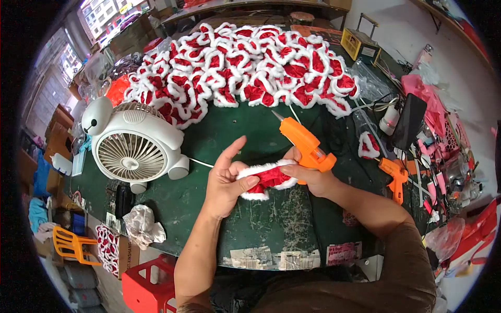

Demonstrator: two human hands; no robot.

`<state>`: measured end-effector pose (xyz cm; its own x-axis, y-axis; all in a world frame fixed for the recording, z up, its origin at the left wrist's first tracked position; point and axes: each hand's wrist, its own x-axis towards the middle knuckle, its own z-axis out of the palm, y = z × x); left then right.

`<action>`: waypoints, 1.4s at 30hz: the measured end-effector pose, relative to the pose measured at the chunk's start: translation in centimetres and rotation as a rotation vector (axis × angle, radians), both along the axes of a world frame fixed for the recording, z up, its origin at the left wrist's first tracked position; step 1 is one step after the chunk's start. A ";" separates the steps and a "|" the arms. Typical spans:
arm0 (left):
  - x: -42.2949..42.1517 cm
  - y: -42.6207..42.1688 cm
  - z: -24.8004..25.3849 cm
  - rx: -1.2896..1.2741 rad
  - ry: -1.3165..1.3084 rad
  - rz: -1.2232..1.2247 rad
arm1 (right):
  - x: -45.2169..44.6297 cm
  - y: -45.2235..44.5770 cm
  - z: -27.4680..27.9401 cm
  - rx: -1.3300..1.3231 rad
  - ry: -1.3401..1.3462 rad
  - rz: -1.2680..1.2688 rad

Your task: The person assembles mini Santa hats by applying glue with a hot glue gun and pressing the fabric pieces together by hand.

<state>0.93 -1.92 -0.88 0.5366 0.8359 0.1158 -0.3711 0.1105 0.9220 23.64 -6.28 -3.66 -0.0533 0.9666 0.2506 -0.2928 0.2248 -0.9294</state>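
Note:
Between my two hands is a small red velvet piece with white fluffy trim (270, 179). My left hand (225, 183) pinches its left end, the thumb pressed on the red cloth and the index finger pointing up. My right hand (313, 177) grips an orange hot glue gun (302, 138), and its thumb also presses the right end of the fabric piece. The gun's nozzle points up and to the left, away from the cloth. Beyond my hands lies a large heap of similar red and white fluffy pieces (250, 68).
A white fan (130, 146) stands to the left on the green table (229, 128). Crumpled paper (143, 226) lies near the front left edge. To the right are a second orange glue gun (394, 180), a single fluffy piece (368, 145), cables and clutter. A red stool (151, 284) is below.

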 end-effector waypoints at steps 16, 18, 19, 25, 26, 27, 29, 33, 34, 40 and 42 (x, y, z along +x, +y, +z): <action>0.8 0.1 -0.9 0.183 0.180 -0.030 | -0.2 -0.3 -0.8 0.030 -0.119 -0.026; 1.3 -0.4 -0.6 0.188 0.187 0.002 | 0.0 0.0 -1.4 0.042 -0.122 -0.013; 1.5 -0.6 -0.6 0.180 0.208 0.024 | 0.0 0.1 -1.6 0.054 -0.126 -0.006; 2.7 -1.1 -1.3 0.222 0.241 0.149 | 0.3 0.1 -2.0 0.015 -0.178 -0.049; 2.9 -1.3 -0.9 0.204 0.201 0.144 | -0.2 -0.1 -1.1 0.003 -0.079 -0.032; 2.8 -1.4 -0.9 0.197 0.207 0.138 | -0.2 -0.2 -0.6 0.013 -0.103 -0.017; 2.6 -1.3 -1.2 0.217 0.214 0.131 | 0.0 -0.2 -0.9 0.045 -0.123 -0.020; 2.2 -1.3 -0.8 0.224 0.171 0.091 | 0.3 -0.6 -0.7 -0.037 -0.111 -0.017; 2.2 -1.3 -0.8 0.227 0.165 0.085 | 0.2 -0.5 -0.5 -0.043 -0.103 -0.008; 1.8 -1.5 0.4 0.234 0.137 -0.007 | 0.9 -0.3 -0.9 -0.005 -0.149 0.044; 2.1 -1.3 0.0 0.293 0.120 -0.006 | 1.0 0.1 -1.5 0.004 -0.100 0.097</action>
